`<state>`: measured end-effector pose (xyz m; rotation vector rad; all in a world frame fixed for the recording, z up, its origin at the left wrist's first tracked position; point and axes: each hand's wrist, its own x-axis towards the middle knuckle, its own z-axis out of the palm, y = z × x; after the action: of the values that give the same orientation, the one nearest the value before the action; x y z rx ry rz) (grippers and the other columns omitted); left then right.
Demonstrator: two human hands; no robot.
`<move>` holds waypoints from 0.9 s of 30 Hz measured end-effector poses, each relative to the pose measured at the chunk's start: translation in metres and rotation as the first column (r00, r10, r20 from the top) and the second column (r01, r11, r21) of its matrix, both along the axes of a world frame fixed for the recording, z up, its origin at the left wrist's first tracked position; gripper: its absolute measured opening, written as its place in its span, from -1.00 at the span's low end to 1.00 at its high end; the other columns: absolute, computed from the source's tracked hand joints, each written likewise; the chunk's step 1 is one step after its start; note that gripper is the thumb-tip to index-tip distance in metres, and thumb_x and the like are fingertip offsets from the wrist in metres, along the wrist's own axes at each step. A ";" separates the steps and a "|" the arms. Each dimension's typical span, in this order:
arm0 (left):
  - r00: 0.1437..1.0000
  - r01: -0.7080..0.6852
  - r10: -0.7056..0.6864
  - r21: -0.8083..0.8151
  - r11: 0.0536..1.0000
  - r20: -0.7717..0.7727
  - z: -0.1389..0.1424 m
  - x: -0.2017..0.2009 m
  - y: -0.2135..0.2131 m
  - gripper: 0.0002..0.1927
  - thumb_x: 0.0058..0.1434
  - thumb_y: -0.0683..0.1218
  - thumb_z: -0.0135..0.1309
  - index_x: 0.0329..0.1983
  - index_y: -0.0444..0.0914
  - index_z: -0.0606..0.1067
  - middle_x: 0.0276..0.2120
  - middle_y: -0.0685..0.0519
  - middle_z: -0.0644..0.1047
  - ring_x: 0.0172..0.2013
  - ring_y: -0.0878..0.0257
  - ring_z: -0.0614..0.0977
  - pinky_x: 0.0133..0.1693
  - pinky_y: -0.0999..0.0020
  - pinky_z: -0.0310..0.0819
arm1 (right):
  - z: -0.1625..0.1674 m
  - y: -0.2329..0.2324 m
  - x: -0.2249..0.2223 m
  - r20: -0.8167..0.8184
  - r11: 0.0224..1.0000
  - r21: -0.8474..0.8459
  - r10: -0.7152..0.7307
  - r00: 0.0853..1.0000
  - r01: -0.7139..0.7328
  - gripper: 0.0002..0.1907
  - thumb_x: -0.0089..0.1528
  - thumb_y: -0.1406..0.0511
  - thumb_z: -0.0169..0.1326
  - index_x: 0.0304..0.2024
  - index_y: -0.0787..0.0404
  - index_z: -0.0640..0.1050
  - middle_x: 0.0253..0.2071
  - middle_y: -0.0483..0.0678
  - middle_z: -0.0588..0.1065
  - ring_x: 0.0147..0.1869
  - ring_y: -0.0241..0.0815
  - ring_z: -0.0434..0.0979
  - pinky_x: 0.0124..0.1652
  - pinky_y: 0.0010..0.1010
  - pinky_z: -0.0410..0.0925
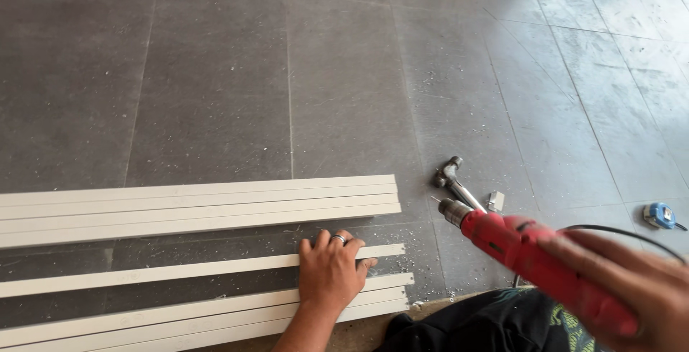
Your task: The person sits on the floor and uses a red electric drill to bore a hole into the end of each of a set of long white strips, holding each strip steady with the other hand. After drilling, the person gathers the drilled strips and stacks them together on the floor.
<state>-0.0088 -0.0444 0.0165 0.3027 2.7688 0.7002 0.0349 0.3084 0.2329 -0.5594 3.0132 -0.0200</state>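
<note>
Pressing flat with fingers spread, the left hand [329, 269] pins a long white plastic strip [179, 271] to the dusty grey tiled floor [215, 72], low in the frame's centre. At lower right, the right hand [631, 291] is wrapped around a red electric drill [535, 251], its metal chuck pointing up-left. More smooth white strips [194, 208] lie stacked above. A steel-headed hammer [453, 180] and a blue tape measure [659, 215] rest nearby among pale shavings.

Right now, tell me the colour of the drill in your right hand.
Red drill with a metal chuck, seen in the head view.
</note>
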 end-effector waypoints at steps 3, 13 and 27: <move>0.994 0.039 -0.037 -0.017 0.999 0.106 0.019 -0.001 -0.003 -0.31 0.23 0.47 0.01 0.21 -0.05 0.47 0.12 0.06 0.52 0.04 0.16 0.51 0.05 0.05 0.26 | -0.079 0.047 0.050 -0.147 0.976 -0.059 -0.218 0.965 0.211 -0.27 0.01 0.18 0.27 0.28 -0.12 0.48 0.16 0.00 0.57 0.16 -0.05 0.64 0.08 -0.18 0.51; 0.876 0.430 -0.285 -0.359 0.828 0.390 0.037 0.016 -0.035 0.19 0.05 0.28 0.37 0.58 -0.11 -0.06 0.43 -0.14 0.18 0.32 -0.02 0.34 0.30 -0.28 0.13 | -0.175 0.055 0.101 -0.275 0.939 0.013 -0.327 0.904 0.344 -0.26 0.02 0.01 0.21 0.30 -0.29 0.46 0.30 0.11 0.47 0.13 0.12 0.64 0.03 -0.06 0.53; 0.995 -0.059 0.014 -0.442 0.895 -0.103 0.029 -0.022 -0.025 -0.34 0.21 0.28 0.14 0.25 -0.14 0.33 0.15 -0.04 0.42 0.09 0.11 0.50 0.05 0.02 0.46 | -0.164 0.034 0.082 -0.172 0.910 0.085 -0.388 0.906 0.406 -0.27 0.05 -0.05 0.13 0.32 -0.50 0.37 0.30 0.07 0.38 0.15 0.14 0.60 0.16 0.03 0.44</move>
<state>-0.0311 -0.0690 0.0457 0.1908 2.9274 0.0422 0.1165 0.3428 0.0685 0.0772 3.1906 0.1865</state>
